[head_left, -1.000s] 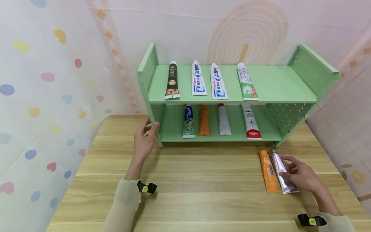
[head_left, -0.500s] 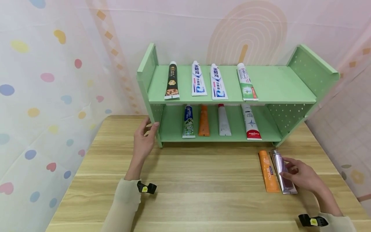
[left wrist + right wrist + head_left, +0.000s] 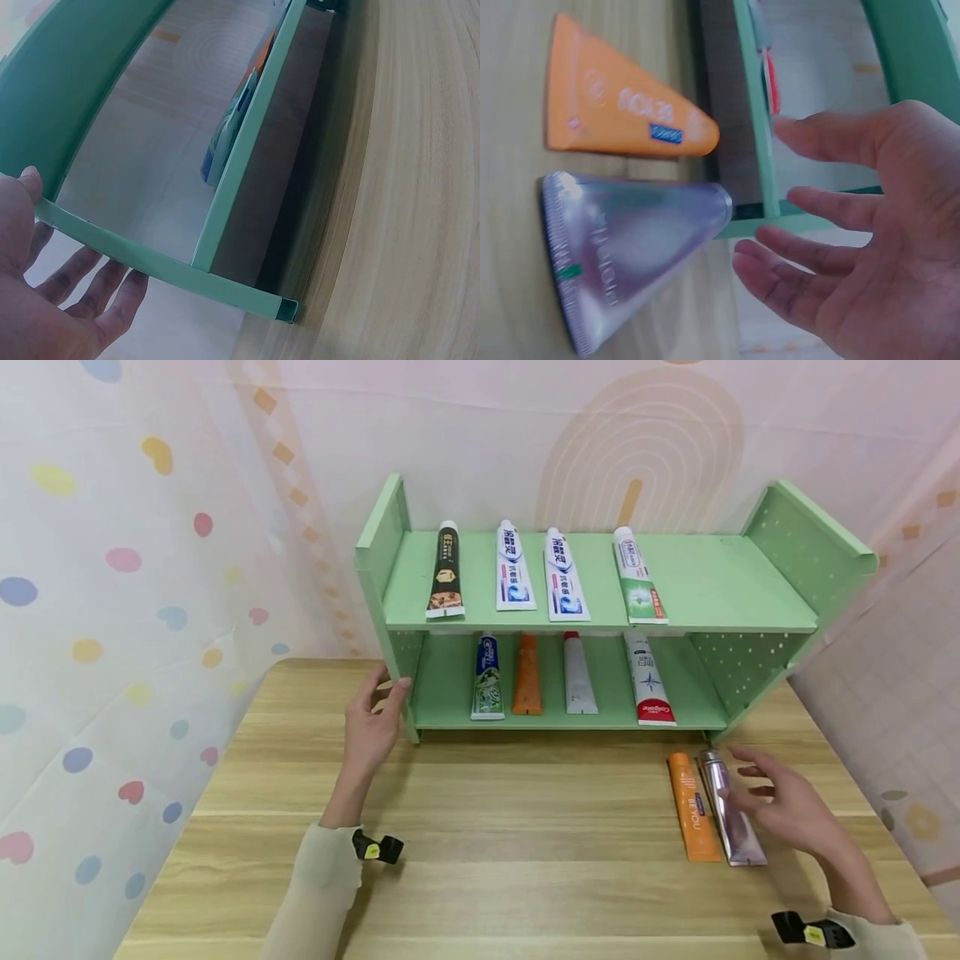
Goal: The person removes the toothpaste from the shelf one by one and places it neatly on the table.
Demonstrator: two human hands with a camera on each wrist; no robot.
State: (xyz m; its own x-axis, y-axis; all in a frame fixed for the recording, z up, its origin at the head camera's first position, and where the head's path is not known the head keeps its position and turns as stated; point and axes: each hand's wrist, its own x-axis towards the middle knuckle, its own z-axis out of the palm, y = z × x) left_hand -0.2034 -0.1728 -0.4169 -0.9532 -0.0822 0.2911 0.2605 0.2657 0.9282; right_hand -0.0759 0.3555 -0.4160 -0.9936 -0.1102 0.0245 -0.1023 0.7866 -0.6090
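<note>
One orange tube (image 3: 693,814) and one silvery tube (image 3: 738,839) lay side by side on the desk (image 3: 525,843), before the green shelf (image 3: 738,581). The right hand (image 3: 791,806) hung beside the latter tube — fingers spread — while the left hand (image 3: 371,727) gripped the shelf's side.

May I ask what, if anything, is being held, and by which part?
The left grip holds the green shelf by its left side panel; the right grip, nothing.

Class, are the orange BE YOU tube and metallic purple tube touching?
Apart. The right wrist view shows wooden table between the orange BE YOU tube and the metallic purple tube.
</note>
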